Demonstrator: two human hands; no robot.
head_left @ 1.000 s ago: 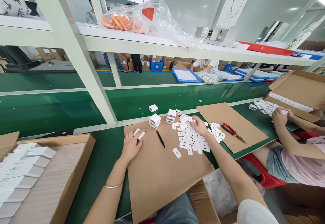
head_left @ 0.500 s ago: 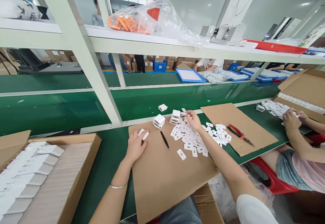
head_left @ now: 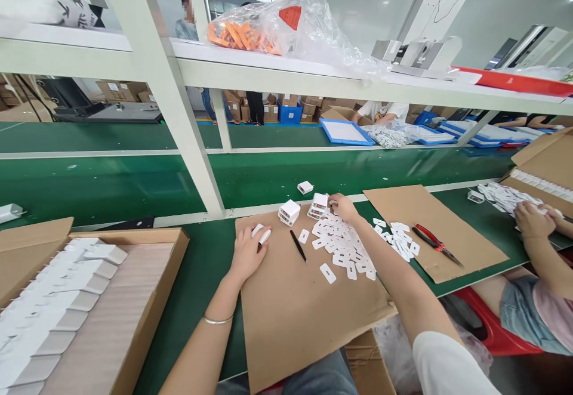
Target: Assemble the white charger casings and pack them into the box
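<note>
My left hand (head_left: 248, 252) is closed around white pieces (head_left: 264, 238) at the left edge of the cardboard sheet (head_left: 295, 323). Beyond the pile of flat white plates (head_left: 342, 240), my right hand (head_left: 344, 209) has its fingers bent together beside the stacked white adapters (head_left: 318, 205); what its fingertips hold, if anything, is too small to name. More adapters (head_left: 289, 212) stand between my hands, and a single one (head_left: 305, 187) lies farther back. A black pen (head_left: 298, 246) rests on the cardboard. One loose plate (head_left: 303, 236) is beside it.
An open box (head_left: 152, 299) of white adapters is at the left. Red-handled pliers (head_left: 436, 244) lie on another cardboard sheet (head_left: 470, 246) at the right. A co-worker's hands (head_left: 535, 219) are at the far right. A metal frame post (head_left: 197, 150) stands ahead.
The view has shifted slightly left. A loose plate now lies by the pen, apart from the pile. My right hand has moved nearer to the stacked adapters; my left hand keeps its grip.
</note>
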